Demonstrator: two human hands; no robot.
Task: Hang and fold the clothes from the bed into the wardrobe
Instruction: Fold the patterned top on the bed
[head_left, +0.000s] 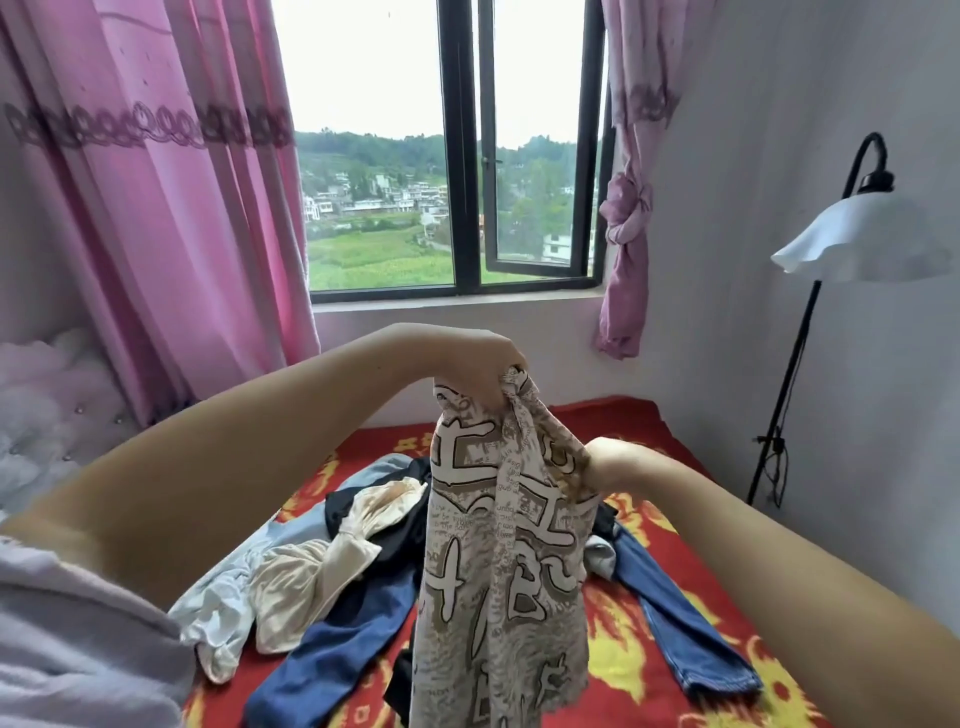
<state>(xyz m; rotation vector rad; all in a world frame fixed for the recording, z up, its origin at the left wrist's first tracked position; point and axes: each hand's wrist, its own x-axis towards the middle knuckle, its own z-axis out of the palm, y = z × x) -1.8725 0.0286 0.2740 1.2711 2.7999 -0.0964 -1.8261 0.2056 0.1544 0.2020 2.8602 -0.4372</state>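
Pinching a bunched corner of the patterned beige garment (498, 551) between curled fingers, my left hand (478, 358) holds it up in front of the window sill, so the cloth hangs in a long drape down to the bottom edge of view. My right hand (618, 465) grips the same garment lower down on its right edge, fingers closed into the fabric, though the cloth hides most of them. The print is cream block shapes outlined in dark brown over fine lettering. Below and behind the hanging cloth lies the rest of the clothes pile (363, 545) on the bed: a cream satin-looking top (311, 566) with a bow or knot at its middle, a pale blue piece (291, 535) under it, a white piece (213, 613) at the near left end, something black (384, 530) in the middle, a dark blue pair of trousers (332, 660) running toward me on the left, and blue jeans (685, 629) stretching off to the right. All of it rests on a red bedspread (644, 587) with yellow flower shapes. My lilac sleeve (67, 639) fills the lower left corner. Beyond the bed, pink curtains (156, 208) hang left of a dark-framed window (457, 156), a knotted pink curtain (626, 223) hangs at its right, and a black floor lamp (857, 234) with a white frilled shade stands by the white wall.
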